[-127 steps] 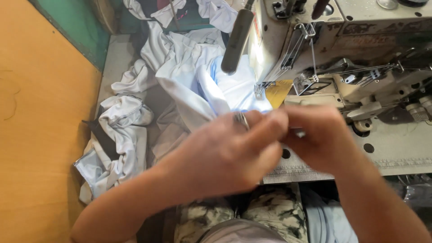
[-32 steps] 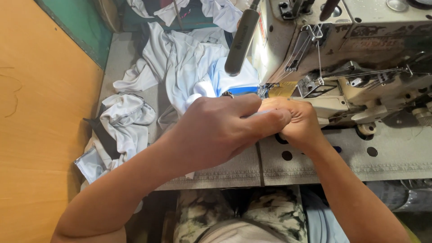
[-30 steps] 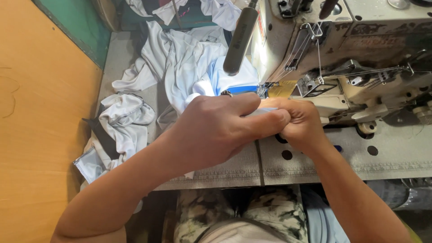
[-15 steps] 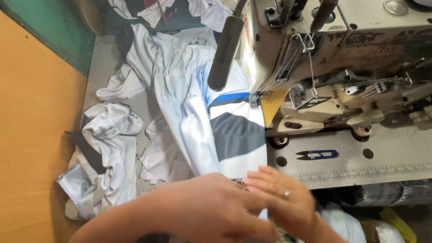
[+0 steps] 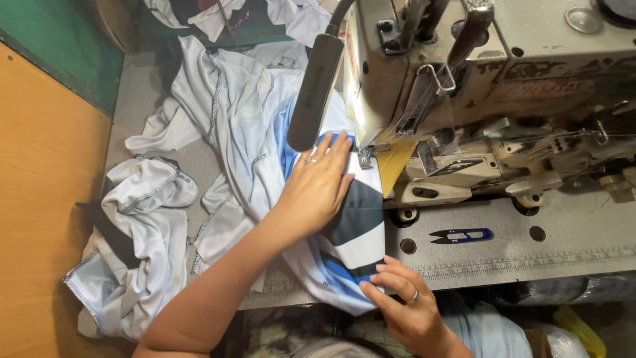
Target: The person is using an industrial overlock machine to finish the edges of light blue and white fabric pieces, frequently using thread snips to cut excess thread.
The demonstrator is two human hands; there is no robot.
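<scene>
White-blue fabric [image 5: 344, 219] flattened under left hand [image 5: 317, 189]; right hand [image 5: 404, 305] apparently pinching hem.

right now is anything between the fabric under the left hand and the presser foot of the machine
Nothing visible. The white, blue and dark fabric lies flat up to the presser foot, with the left hand pressing it just beside.
</scene>
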